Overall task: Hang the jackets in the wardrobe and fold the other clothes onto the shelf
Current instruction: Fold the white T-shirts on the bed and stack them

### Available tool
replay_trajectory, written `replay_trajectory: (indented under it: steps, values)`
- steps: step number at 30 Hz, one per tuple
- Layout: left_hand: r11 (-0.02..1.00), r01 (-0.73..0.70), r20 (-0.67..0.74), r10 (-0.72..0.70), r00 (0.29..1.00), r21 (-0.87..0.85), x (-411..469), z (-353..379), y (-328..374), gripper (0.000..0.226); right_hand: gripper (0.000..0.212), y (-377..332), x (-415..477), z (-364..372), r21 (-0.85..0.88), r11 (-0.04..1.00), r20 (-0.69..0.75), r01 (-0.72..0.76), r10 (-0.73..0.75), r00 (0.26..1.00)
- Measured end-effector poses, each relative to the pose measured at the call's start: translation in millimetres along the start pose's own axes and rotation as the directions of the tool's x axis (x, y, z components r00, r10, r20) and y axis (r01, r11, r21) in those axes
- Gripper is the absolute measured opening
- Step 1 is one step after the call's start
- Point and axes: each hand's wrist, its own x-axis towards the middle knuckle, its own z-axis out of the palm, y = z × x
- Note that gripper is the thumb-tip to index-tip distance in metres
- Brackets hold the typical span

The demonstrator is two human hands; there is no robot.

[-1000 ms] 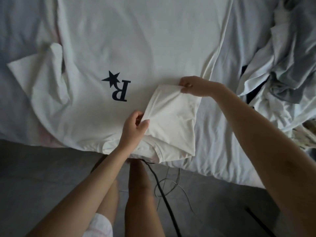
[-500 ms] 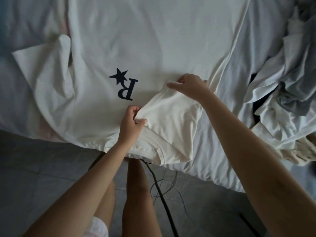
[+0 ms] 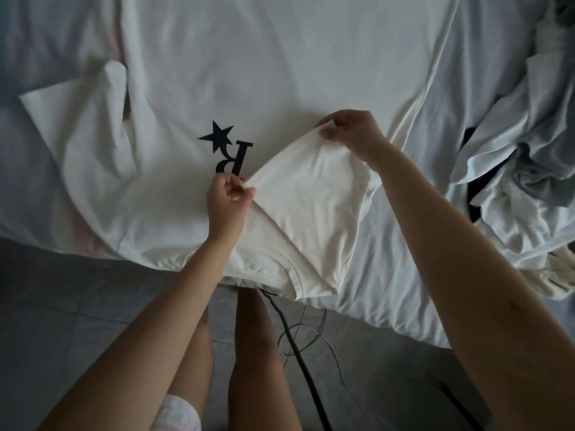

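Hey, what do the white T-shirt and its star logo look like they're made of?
White T-shirt: soft matte knit, probably cotton jersey; it drapes in loose, rounded folds. Star logo: flat dark print, perhaps ink or vinyl; crisp edges, no stitching visible.

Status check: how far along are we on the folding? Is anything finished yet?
Done: the white T-shirt lies spread on the bed. In hand: the left hand and right hand pinch its right-side sleeve, lifted over the body. Left: the opposite sleeve lies unfolded, and a crumpled pile of clothes waits at right. No finished fold shows.
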Motion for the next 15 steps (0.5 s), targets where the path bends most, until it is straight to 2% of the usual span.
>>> replay_trajectory:
  steps: [2, 4, 6, 7, 9, 11, 15]
  values:
    - [0.999, 0.012, -0.084, -0.01, 0.996, 0.031, 1, 5, -4, 0.021, 0.022, 4, -2, 3, -0.198, 0.98, -0.077, -0.007, -0.008, 0.997]
    - [0.996, 0.07, -0.122, -0.063, 0.991, 0.055, -8, 17, -7, 0.023, 0.027, 9, -9, -3, -0.402, 0.914, -0.246, -0.052, -0.053, 0.968]
    - [0.98, 0.198, -0.052, -0.197, 0.979, 0.023, -24, 34, -15, 0.037, 0.033, 16, -19, -17, -0.517, 0.845, -0.348, -0.138, -0.059, 0.936]
    - [0.962, 0.271, 0.001, -0.272, 0.962, 0.009, -33, 42, -20, 0.05, 0.034, 22, -23, -23, -0.555, 0.81, -0.35, -0.19, -0.019, 0.937]
    - [0.906, 0.423, 0.11, -0.418, 0.902, -0.027, -57, 60, -25, 0.057, 0.033, 33, -32, -39, -0.58, 0.781, -0.261, -0.231, 0.09, 0.961]
    - [0.843, 0.534, 0.188, -0.515, 0.836, -0.062, -83, 74, -27, 0.05, 0.032, 43, -40, -50, -0.567, 0.803, -0.121, -0.186, 0.142, 0.982]
    - [0.712, 0.669, 0.302, -0.604, 0.738, -0.21, -118, 97, -38, 0.037, 0.026, 57, -47, -57, -0.357, 0.928, 0.058, -0.106, 0.135, 0.989]
